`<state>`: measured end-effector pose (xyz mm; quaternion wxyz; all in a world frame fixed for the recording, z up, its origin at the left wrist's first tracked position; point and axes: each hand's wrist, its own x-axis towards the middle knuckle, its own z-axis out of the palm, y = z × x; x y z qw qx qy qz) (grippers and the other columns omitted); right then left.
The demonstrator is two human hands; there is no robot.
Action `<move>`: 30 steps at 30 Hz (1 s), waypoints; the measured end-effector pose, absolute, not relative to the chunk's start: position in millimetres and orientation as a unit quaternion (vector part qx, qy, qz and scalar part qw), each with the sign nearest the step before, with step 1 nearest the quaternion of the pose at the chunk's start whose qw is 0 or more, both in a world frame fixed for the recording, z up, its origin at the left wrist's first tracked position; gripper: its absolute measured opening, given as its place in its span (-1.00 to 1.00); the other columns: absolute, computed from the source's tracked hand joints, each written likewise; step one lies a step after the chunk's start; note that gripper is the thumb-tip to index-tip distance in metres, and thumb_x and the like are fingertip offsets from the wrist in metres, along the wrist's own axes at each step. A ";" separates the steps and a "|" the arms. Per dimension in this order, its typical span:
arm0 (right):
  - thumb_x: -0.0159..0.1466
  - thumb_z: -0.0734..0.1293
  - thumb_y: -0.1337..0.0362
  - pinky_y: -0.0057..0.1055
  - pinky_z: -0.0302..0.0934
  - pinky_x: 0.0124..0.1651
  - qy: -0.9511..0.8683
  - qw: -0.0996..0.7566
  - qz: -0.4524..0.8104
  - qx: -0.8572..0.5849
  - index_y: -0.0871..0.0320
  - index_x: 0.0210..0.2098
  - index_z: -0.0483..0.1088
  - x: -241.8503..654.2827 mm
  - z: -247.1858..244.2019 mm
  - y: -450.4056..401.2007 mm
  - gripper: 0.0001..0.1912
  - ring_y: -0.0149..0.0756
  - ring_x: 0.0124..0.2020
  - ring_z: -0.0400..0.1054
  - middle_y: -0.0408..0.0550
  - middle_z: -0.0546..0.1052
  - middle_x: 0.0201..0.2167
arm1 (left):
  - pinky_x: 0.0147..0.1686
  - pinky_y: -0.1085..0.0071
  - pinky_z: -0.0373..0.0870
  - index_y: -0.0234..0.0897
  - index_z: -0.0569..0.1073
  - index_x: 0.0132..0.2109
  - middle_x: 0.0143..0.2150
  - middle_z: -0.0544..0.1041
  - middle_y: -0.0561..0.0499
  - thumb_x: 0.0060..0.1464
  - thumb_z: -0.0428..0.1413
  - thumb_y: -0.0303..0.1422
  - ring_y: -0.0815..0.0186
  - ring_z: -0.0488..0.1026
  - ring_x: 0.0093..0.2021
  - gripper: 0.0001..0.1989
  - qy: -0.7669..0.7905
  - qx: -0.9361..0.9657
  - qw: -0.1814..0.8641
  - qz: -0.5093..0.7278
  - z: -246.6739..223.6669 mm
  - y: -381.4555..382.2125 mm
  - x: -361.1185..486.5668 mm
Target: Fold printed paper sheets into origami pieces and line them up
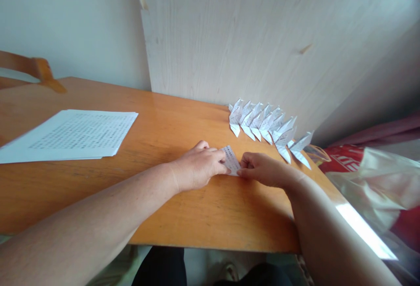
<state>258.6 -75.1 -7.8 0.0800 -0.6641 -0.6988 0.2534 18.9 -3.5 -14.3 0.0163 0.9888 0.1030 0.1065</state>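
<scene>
A small folded piece of printed paper (pixel 231 161) lies on the wooden table between my two hands. My left hand (pixel 203 164) is closed on its left edge, fingers on top and the thumb at the near side. At the paper's lower right corner, my right hand (pixel 259 168) pinches with curled fingers and thumb. Beyond my hands, several folded paper pieces (pixel 259 121) with pointed tips stand in a slanting row, made of similar printed paper. The nearest one (pixel 300 146) stands slightly apart at the right end.
A stack of printed sheets (pixel 85 135) lies on the left of the table (pixel 157 124). A pale wooden panel (pixel 223 36) rises behind it. At the right edge are red and clear plastic bags (pixel 370 176). Part of a wooden chair (pixel 36 69) shows at far left.
</scene>
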 end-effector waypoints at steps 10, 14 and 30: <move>0.17 0.36 0.12 -0.43 0.05 -0.43 -0.695 0.059 0.268 -0.664 0.13 -0.35 0.35 268.6 -8.8 -74.6 -0.79 -0.35 -0.45 0.24 -0.16 0.43 -0.44 | -0.05 0.25 0.15 0.17 0.50 0.10 0.07 0.49 0.08 0.20 0.01 -0.55 0.20 0.38 -0.02 -0.51 0.121 0.986 0.056 0.097 -19.6 3.1 18.9; 0.21 0.30 0.19 -0.42 0.12 -0.39 -0.693 0.055 0.263 -0.669 0.13 -0.36 0.35 269.1 -4.6 -75.6 -0.86 -0.34 -0.43 0.28 -0.14 0.46 -0.43 | -0.04 0.24 0.16 0.17 0.51 0.09 0.08 0.48 0.07 0.20 0.01 -0.54 0.19 0.37 0.02 -0.51 0.124 0.986 0.054 0.102 -20.9 3.5 19.4; 0.44 0.07 0.17 0.11 -0.05 0.36 -0.748 0.004 -0.049 -0.662 0.23 0.32 0.25 190.9 -21.6 -145.0 -0.47 0.02 0.38 0.07 0.16 0.28 0.33 | -0.05 0.18 0.20 0.16 0.54 0.06 0.00 0.50 -0.01 0.25 0.00 -0.43 0.14 0.40 -0.01 -0.60 0.132 0.985 0.057 0.098 -19.1 3.2 22.3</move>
